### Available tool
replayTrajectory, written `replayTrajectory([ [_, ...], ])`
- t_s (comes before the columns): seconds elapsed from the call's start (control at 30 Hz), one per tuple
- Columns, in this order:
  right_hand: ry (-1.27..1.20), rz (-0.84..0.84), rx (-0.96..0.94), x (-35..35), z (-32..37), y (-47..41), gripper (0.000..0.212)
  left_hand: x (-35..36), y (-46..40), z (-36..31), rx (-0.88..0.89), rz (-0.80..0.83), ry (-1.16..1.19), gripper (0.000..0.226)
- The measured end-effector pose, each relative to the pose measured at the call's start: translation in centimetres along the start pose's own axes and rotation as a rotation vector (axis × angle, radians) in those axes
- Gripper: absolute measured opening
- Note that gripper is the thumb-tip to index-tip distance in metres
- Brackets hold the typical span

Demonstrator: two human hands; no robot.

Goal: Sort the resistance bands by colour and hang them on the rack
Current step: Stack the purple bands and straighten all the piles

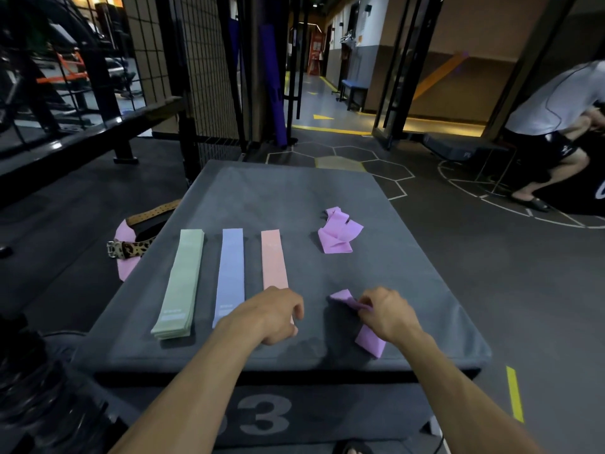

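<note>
- Dim gym floor all round, dark with hexagon markings, and a grey padded box [327,198] serving as the tabletop for the sorting.
- On its left half three bands lie flat and parallel, running near to far: a green stack [181,283] furthest left, a blue band [230,273] beside it, a peach band [274,260] to the right of that.
- Well apart to the far right sits a crumpled heap of lilac bands [339,232], not yet straightened.
- At the near right, the right hand [388,314] has its fingers [366,308] pinched round a lilac band [371,340], which trails from the far side of the hand to the box's near right edge.
- Just beside the peach band's near end is the left hand [278,314], fingers curled in loosely and gripping nothing that I can see.
- My reading: sorting is under way, the lilac lot being the last colour to lay out; hanging has not begun, and no rack is plainly identifiable.
- Next, I would guess, the lilac band wants pulling flat into a fourth row right of the peach, probably with both hands.
- Off the box's left edge lie a leopard-print belt [131,249] and a pink piece [124,257]; another person [556,113] crouches at the far right.
</note>
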State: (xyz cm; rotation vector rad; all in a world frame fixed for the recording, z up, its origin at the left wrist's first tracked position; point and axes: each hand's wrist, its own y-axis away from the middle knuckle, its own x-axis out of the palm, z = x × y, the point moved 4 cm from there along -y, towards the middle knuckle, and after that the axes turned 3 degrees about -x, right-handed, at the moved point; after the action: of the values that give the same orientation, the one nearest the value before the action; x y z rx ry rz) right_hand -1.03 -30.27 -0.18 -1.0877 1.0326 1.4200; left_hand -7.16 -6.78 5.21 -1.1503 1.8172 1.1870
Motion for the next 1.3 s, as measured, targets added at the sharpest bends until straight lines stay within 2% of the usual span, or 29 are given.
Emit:
replayTrajectory([
  [0.1,-0.251,-0.046,0.0,-1.2,-0.6,-0.4,0.016,-0.4,-0.5,-0.2,0.006,-0.021,0.02,0.02],
  [0.17,-0.56,-0.1,-0.009,-3.0,-0.6,0.3,0.017,-1.3,-0.9,-0.3,0.01,-0.063,0.074,0.014],
  [0.23,-0.896,-0.075,-0.048,-4.8,0.2,1.5,0.016,-2.3,-1.7,-0.3,0.033,-0.131,0.172,0.01],
  [0.3,-1.143,0.007,-0.089,-6.0,1.3,2.7,0.021,-3.0,-2.3,-0.5,0.065,-0.187,0.35,0.007],
  [0.37,-1.279,0.082,-0.112,-6.5,2.1,3.3,0.021,-3.2,-2.5,-1.0,0.117,-0.191,0.589,0.009],
  [0.47,-1.382,0.159,-0.139,-6.5,2.9,3.7,0.02,-2.9,-2.6,-2.2,0.171,-0.058,0.889,0.024],
  [0.53,-1.413,0.185,-0.148,-6.5,3.2,3.8,0.021,-2.8,-2.5,-3.2,0.216,-0.012,0.98,0.028],
  [0.57,-1.406,0.191,-0.15,-6.6,3.3,3.8,0.021,-3.0,-2.5,-3.7,0.238,-0.04,1.001,0.025],
  [0.67,-1.411,0.217,-0.142,-6.8,3.7,4.0,0.022,-4.3,-2.5,-4.5,0.291,-0.25,0.985,0.009],
  [0.77,-1.342,0.238,-0.219,-7.0,4.4,4.5,0.025,-5.4,-2.3,-5.5,0.372,-0.353,0.96,0.011],
  [0.9,-1.217,0.058,-0.271,-7.6,5.1,4.6,0.006,-6.8,-2.1,-6.5,0.424,-0.49,0.949,0.011],
  [1.03,-1.246,-0.15,-0.254,-8.1,5.0,3.9,0.013,-8.4,-2.4,-6.6,0.445,-0.616,1.041,0.01],
  [1.17,-1.118,-0.214,-0.215,-7.1,3.9,2.7,0.013,-10.1,-3.4,-5.5,0.423,-0.656,1.075,0.01],
  [1.23,-1.097,-0.145,-0.124,-5.8,3.2,2.0,0.011,-10.4,-4.3,-4.7,0.379,-0.662,1.038,0.011],
  [1.3,-1.077,0.013,-0.058,-3.9,2.9,1.6,0.012,-10.3,-5.2,-4.1,0.322,-0.671,1.025,0.011],
])
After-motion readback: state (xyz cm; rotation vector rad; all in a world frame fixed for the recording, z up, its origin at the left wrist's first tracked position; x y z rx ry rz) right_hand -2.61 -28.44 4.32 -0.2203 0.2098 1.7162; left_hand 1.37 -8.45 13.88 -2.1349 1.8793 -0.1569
